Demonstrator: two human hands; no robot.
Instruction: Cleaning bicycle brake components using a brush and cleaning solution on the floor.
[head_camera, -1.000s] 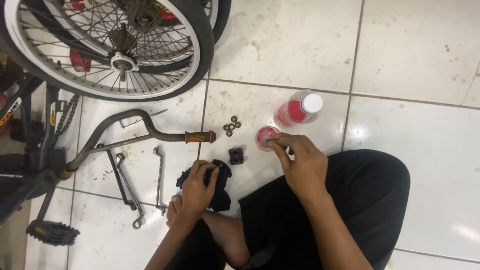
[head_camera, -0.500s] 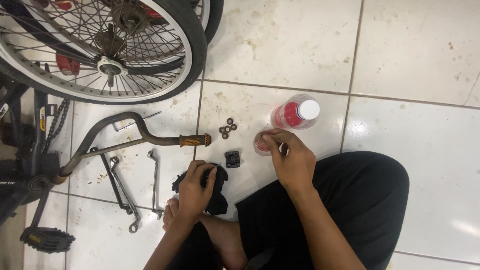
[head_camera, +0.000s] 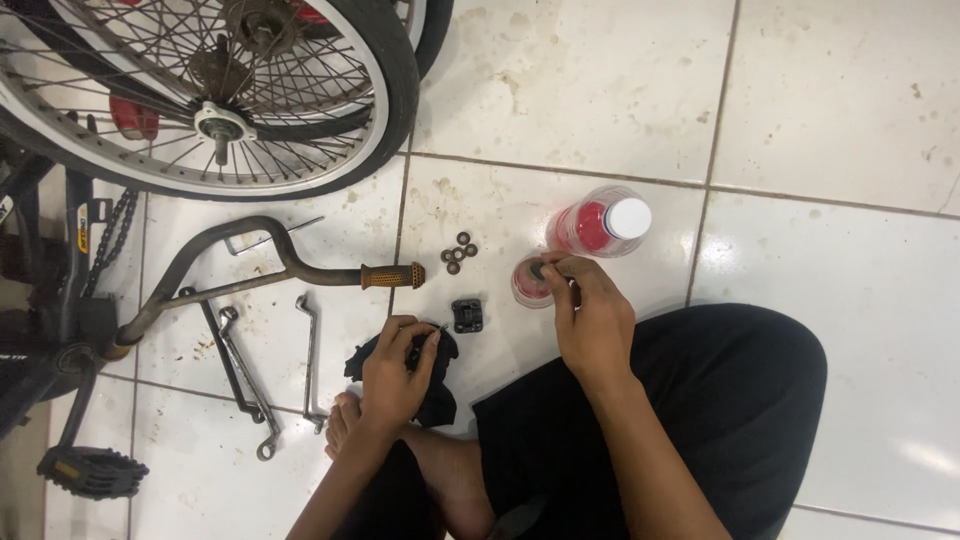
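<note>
On the tiled floor (head_camera: 560, 90), the left hand (head_camera: 395, 370) grips a black rag (head_camera: 432, 395); right hand (head_camera: 590, 315) fingertips pinch a small dark part, perhaps a nut, over a red tub (head_camera: 527, 283).

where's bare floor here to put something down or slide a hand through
Bare tile lies beyond the bottle, top right, and right of the black-trousered knee. A narrow strip runs between the washers and the wheel. Crowded: the wrenches and handlebar at left, and between the left hand on the black cloth and the right hand at the small pot.
</note>
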